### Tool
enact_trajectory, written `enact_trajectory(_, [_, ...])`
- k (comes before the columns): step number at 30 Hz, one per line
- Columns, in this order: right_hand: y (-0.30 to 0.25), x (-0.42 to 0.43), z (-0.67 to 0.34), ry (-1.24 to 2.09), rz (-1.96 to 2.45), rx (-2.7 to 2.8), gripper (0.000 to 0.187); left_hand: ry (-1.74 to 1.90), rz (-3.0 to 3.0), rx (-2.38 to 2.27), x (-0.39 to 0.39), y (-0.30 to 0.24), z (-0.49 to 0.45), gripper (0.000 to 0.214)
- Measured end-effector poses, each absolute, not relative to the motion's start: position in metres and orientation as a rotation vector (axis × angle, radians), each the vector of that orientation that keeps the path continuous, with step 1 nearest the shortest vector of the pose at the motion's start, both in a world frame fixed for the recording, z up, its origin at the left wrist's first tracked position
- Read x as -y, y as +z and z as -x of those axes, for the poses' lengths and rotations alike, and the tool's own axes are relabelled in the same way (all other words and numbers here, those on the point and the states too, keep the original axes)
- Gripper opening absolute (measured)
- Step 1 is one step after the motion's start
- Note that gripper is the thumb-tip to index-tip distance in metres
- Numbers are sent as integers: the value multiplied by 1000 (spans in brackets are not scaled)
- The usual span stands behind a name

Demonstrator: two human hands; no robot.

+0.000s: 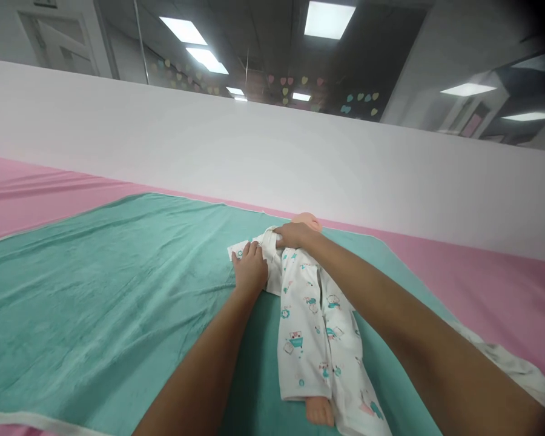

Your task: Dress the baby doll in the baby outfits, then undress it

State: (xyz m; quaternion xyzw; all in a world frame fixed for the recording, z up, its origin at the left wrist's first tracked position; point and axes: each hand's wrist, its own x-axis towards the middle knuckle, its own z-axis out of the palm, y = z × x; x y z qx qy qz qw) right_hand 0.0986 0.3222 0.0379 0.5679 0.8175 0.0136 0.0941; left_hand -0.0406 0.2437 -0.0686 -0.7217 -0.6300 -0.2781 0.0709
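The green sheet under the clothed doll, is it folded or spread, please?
Spread: the green sheet lies wide, lightly wrinkled, over the pink surface, with the clothed doll on top.

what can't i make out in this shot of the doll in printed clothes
In the head view:
Smooth pinkish doll's head: partly hidden by the bare right hand.
White printed trousers: one leg's end cut off by the bottom edge.
Crumpled whitish cloth: cut off by the right edge.
Small pastel heart-shaped stickers: any writing too small to read.
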Motion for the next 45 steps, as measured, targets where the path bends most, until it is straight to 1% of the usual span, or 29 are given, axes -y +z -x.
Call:
enact_trajectory(3, [48, -320, -116, 26, -1742, -2433, 52, -781, 2170, 1989, -243, -69, 41, 25])
enact_trajectory(8, [62, -313, -157, 0, -1824, -2476, 40, -762, 2166, 2044, -242, -72, 41, 27])
enact_trajectory(10, [69, -309, -170, -18, -1829, -2500, 39, -772, 2167, 2063, -242, -72, 42, 27])
enact_trajectory(15, [83, -298, -188, -99, -1832, -2554, 44, -800, 2168, 2116, -244, -73, 44, 27])
enact_trajectory(19, [92, -292, -202, -211, -1835, -2578, 44, -830, 2162, 2149, -246, -74, 45, 27])
enact_trajectory(23, [96, -291, -214, -276, -1870, -2587, 48, -887, 2143, 2177, -247, -72, 44, 25])
enact_trajectory(26, [86, -297, -204, -215, -1841, -2615, 49, -969, 2054, 2264, -248, -67, 46, 27])
enact_trajectory(29, [64, -306, -175, -159, -1753, -2644, 50, -1087, 1928, 2344, -249, -63, 49, 39])
enact_trajectory(31, [47, -312, -150, -172, -1662, -2662, 45, -1217, 1892, 2291, -248, -63, 50, 48])
enact_trajectory(33, [32, -316, -127, -186, -1619, -2683, 39, -1295, 1898, 2184, -248, -64, 49, 50])
enact_trajectory(35, [22, -316, -109, -170, -1630, -2713, 38, -1224, 1959, 2092, -247, -64, 47, 48])
enact_trajectory(37, [16, -314, -99, -129, -1686, -2758, 39, -1071, 2023, 2041, -245, -65, 44, 47])
enact_trajectory(39, [14, -307, -101, -84, -1776, -2824, 37, -931, 2069, 2026, -245, -65, 43, 46])
enact_trajectory(40, [13, -301, -108, -65, -1826, -2861, 36, -880, 2083, 2033, -245, -64, 43, 47])
enact_trajectory(42, [10, -287, -133, -31, -1923, -2931, 40, -809, 2103, 2056, -245, -63, 43, 46])
enact_trajectory(45, [-10, -256, -197, -36, -2139, -2988, 44, -754, 2120, 2060, -246, -60, 42, 45])
